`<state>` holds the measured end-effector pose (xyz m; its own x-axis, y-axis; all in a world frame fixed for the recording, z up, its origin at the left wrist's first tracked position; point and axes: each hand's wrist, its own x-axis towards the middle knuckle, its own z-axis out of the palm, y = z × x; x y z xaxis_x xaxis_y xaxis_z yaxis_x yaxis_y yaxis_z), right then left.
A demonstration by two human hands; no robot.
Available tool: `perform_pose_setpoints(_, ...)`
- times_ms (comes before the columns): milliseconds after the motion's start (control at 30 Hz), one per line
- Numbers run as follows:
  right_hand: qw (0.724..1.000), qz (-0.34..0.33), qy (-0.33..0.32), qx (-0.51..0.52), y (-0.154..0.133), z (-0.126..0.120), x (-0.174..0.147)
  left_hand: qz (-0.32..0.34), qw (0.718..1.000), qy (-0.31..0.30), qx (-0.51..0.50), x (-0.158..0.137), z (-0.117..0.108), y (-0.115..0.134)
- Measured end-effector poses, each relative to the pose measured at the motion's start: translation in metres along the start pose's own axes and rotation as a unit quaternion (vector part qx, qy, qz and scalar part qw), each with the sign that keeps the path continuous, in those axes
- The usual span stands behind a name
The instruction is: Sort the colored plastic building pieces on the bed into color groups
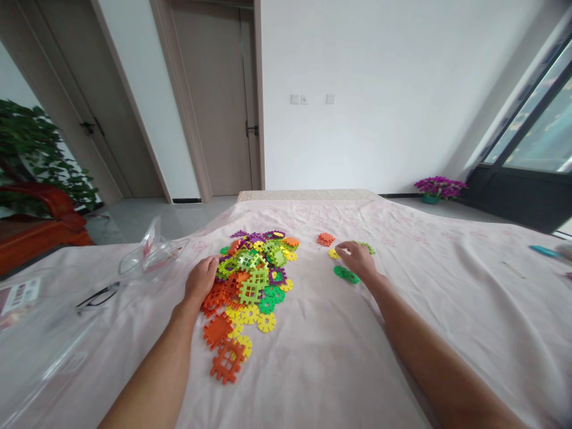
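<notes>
A mixed heap of plastic interlocking pieces (250, 280) lies in front of me in orange, yellow, green and purple. My left hand (203, 278) rests at the heap's left edge, fingers stretched out against the pieces. To the right, my right hand (357, 257) reaches low over the cloth, its fingers bent together, and what they hold, if anything, is hidden. A yellow piece (333, 254) is at its fingertips. Around that hand lie an orange piece (326, 239), dark green pieces (346, 274) and light green pieces (367, 247), partly behind the hand.
A pale pink cloth (308, 369) covers the surface. At left are a clear plastic container (152, 256), black-framed glasses (98, 296) and a clear plastic bag (40, 345). A blue object (544, 251) lies far right. Beyond stand a wooden chair (49, 208) and purple flowers (440, 186).
</notes>
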<state>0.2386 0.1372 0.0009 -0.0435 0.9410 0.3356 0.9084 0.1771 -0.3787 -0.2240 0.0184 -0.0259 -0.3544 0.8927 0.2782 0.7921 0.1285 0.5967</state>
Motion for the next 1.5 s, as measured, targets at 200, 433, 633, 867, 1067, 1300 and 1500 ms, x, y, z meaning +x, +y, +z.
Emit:
perform_pose_setpoints(200, 0.998, -0.024, -0.055, -0.010, -0.009, 0.013, 0.016, -0.003, 1.000, -0.001, -0.004, 0.000, 0.000, 0.001)
perform_pose_setpoints(433, 0.992, -0.056, -0.097, -0.062, -0.022, 0.016, 0.027, -0.013, 1.000, -0.007, -0.004, -0.001, -0.002, 0.004)
perform_pose_setpoints(633, 0.994, -0.065, -0.056, -0.074, -0.050, 0.031, 0.036, -0.006, 1.000, -0.001, -0.005, 0.000, -0.002, 0.004)
perform_pose_setpoints(867, 0.987, -0.137, -0.086, -0.015, -0.110, 0.068, 0.038, 0.003, 1.000, 0.002, -0.011, 0.001, 0.001, 0.000)
perform_pose_setpoints(1067, 0.988, -0.085, -0.124, 0.039, -0.115, 0.078, 0.044, -0.001, 1.000, -0.003, -0.013, 0.001, 0.001, 0.002)
perform_pose_setpoints(1300, 0.988, -0.047, -0.037, 0.145, -0.069, 0.070, 0.052, -0.004, 1.000, -0.004, -0.012, -0.001, -0.001, 0.004)
perform_pose_setpoints(1500, 0.995, 0.051, 0.030, 0.078, -0.026, 0.049, 0.069, -0.004, 1.000, -0.001, -0.012, 0.001, 0.000, 0.004)
